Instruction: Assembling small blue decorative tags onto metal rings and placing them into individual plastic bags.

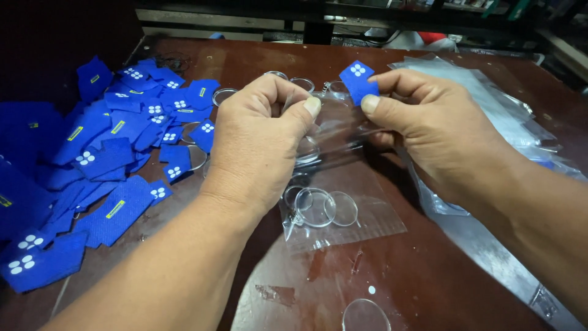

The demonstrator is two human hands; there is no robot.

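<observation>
Brown wood counter, dark reddish, scuffed, with worn pale patches and bits of clear tape residue near the front. Dim room; a dark shelf or rack edge runs along the far side with clutter behind it.

Left side: a loose heap of blue tags, fabric, each with a cluster of white dots, some with a small yellow label. Clear discs lie among them at the heap's right edge. Right side: a stack of clear bags spreads toward the far right corner. One more disc sits alone at the near edge.

Left hand: knuckles up, grip pressed together, thumb and fingers pinching the top edge of a bag at centre. Bag hangs from both hands, its lower part resting on the counter, long axis running far to near, open end up toward the hands. Inside, low in the bag, several clear rings overlap, with a small metal chain at their left.

Right hand: thumb and forefinger pinching a single tag by its lower end, other fingers holding the bag's right edge. Tag stands above the bag mouth, between the two hands, tilted, long axis leaning up and slightly left, dotted end farthest from the grip and dotted face toward the camera.
</observation>
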